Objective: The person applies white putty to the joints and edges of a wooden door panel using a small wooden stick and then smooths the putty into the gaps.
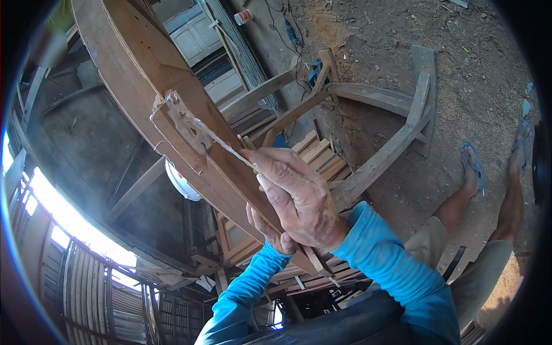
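A long, curved brown wooden board (pixel 123 69) runs from the upper left down to my hands. Whitish, glue-like paste (pixel 187 123) is smeared over a joint on it, with drips hanging off the edge. My right hand (pixel 302 198) lies over the board, its fingers pinched at the end of a thin strip (pixel 224 144) edged with the paste. Partly hidden behind it, my left hand (pixel 264 230) wraps its fingers around the board's lower part. Below the hands, a narrow wooden end (pixel 316 261) sticks out; I cannot tell whether it belongs to the strip.
A wooden frame (pixel 374 172) stands on the dirt floor to the right. Blue power tools (pixel 314 73) with cords lie at the back, near a white tub (pixel 243 17). Stacked wood pieces (pixel 322 158) sit behind my hands. A person's sandalled feet (pixel 472 167) show at the right.
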### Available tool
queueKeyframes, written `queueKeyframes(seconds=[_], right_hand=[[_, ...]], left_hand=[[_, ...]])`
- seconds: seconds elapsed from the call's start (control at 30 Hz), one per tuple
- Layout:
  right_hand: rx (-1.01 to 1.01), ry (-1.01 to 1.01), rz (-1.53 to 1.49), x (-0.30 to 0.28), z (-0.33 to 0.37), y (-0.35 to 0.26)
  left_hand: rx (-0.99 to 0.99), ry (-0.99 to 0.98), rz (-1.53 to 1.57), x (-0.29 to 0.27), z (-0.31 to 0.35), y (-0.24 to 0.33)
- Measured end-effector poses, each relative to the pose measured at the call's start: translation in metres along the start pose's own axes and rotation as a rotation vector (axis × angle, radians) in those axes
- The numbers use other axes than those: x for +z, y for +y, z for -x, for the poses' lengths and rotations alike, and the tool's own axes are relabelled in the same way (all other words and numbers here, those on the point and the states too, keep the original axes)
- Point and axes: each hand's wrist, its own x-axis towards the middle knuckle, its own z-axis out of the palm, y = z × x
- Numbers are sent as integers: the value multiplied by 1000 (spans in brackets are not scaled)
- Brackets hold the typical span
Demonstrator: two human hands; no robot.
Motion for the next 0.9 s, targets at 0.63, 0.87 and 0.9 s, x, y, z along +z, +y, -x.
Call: queueKeyframes(seconds=[0.63,0.87,0.9], right_hand=[[-114,34,219,-2,-42,-9],[-184,-92,363,-8,-59,-12],[-168,-103,328,-7,-54,-9]], left_hand=[[-21,32,159,2,1,-8],[1,73,239,3,-2,-6],[-2,69,219,3,-2,-6]])
